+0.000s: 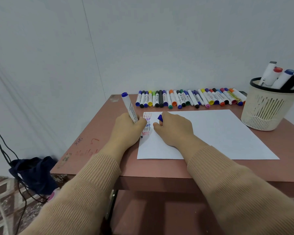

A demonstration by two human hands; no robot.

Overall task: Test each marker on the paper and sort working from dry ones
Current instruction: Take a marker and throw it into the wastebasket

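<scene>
Two beige knitted sleeves [98, 175] reach forward over the near edge of the reddish-brown surface [95, 150]. On the floor at the left lies a dark blue bag [34, 173] with black cables beside it.

The left hand [126, 129] has its fingers curled tightly around a white marker [129, 106]. The marker stands almost upright and leans a little to the left, with its blue end on top. Its dark tip touches the left edge of the white paper [210, 133]. Just beside it, the right hand [175, 129] rests on the paper, and its bent fingers pinch a small blue cap [160, 117], which sticks out above the hand.

Between the two hands, at the paper's upper left corner, there is a column of the word "test" [147, 123] written in several colours, partly hidden by the left hand.

Behind the paper, a long row of markers [190, 99] with caps of many colours lies side by side along the far edge of the surface. At the far right stands a cream basket [266, 109] with a black rim. It touches the right corner of the paper and holds some thick markers [277, 75] that lean to the right. A pale wall [143, 39] is behind everything.
</scene>
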